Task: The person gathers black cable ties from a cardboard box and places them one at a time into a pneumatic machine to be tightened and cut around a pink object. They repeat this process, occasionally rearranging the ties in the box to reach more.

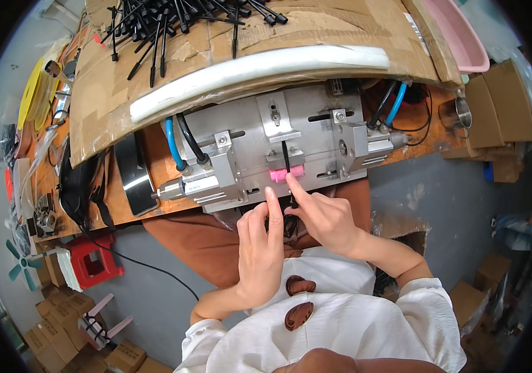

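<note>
A thin black rod lies on a metal fixture plate, its near end at a small pink block. The index fingertip of my right hand rests at the block and rod; the thumb is spread below and the other fingers are bent. My left hand is just left of it, index finger stretched toward the plate and the other fingers loosely curled, with nothing seen in it. Metal cylinders flank the block, one left and one right. Dark things below my right thumb are partly hidden.
Above the fixture, a cardboard-covered shelf with a white padded edge holds many black rods. Blue hoses run to the cylinders. A phone lies left; a metal cup stands right. A red stool is below.
</note>
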A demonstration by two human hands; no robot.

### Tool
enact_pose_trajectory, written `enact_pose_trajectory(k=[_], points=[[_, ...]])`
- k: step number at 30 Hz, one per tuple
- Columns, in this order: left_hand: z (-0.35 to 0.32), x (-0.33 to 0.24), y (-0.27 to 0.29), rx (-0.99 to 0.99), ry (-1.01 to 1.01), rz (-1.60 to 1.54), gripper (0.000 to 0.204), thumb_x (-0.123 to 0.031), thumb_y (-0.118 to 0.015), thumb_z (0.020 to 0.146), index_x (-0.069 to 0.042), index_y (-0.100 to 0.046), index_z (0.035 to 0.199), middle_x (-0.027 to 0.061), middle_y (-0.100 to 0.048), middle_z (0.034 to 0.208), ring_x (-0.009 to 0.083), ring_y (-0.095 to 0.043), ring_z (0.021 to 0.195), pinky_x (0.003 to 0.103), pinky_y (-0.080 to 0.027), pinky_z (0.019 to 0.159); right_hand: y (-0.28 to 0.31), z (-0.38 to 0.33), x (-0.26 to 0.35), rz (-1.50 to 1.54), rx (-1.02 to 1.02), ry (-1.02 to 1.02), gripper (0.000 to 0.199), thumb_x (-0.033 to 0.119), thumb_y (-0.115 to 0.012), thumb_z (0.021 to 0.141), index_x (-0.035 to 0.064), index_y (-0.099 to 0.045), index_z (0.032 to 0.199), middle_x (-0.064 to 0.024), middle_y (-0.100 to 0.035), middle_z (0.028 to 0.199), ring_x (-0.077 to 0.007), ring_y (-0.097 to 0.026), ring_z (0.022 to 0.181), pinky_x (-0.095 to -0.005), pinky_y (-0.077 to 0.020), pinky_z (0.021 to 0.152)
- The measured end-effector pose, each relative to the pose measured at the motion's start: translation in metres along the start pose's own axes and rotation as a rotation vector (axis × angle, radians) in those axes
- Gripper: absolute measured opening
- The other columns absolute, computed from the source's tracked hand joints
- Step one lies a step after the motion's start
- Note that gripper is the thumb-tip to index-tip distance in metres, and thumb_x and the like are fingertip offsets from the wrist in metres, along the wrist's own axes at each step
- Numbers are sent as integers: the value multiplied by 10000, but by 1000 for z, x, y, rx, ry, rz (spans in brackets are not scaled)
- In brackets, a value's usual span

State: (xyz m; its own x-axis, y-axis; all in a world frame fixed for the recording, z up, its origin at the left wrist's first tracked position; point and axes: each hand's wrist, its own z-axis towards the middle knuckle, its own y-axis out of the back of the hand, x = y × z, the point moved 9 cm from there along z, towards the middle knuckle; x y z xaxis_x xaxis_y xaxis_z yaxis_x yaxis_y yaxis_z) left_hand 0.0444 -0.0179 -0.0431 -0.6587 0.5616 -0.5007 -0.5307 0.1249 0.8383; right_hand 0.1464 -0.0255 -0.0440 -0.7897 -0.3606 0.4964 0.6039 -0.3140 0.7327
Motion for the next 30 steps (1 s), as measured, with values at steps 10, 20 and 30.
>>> enact_pose_trajectory(k=[10,20,30], points=[[89,-9,78,-200,-196,47,578,70,-628,729,-21,-534,1292,119,-535,925,278,-518,863,383,-448,755,64,58,4,-212,-14,137,468,103,-678,779,28,-566,1227,-44,-562,698,-160,-599,604,-302,-471,482],[241,-16,72,-31,-387,307,169,-64,-643,791,21,-603,932,171,-588,966,336,-583,959,397,-492,835,87,302,-115,-407,11,36,191,213,-706,758,59,-685,869,-172,-675,850,-357,-654,840,-429,-510,748],[228,47,132,183,-347,-267,107,-64,-594,891,0,-653,955,1,-589,873,92,-522,811,225,-408,746,106,239,-89,-368,177,37,120,81,-652,774,23,-677,876,-187,-664,860,-356,-645,764,-414,-506,714]])
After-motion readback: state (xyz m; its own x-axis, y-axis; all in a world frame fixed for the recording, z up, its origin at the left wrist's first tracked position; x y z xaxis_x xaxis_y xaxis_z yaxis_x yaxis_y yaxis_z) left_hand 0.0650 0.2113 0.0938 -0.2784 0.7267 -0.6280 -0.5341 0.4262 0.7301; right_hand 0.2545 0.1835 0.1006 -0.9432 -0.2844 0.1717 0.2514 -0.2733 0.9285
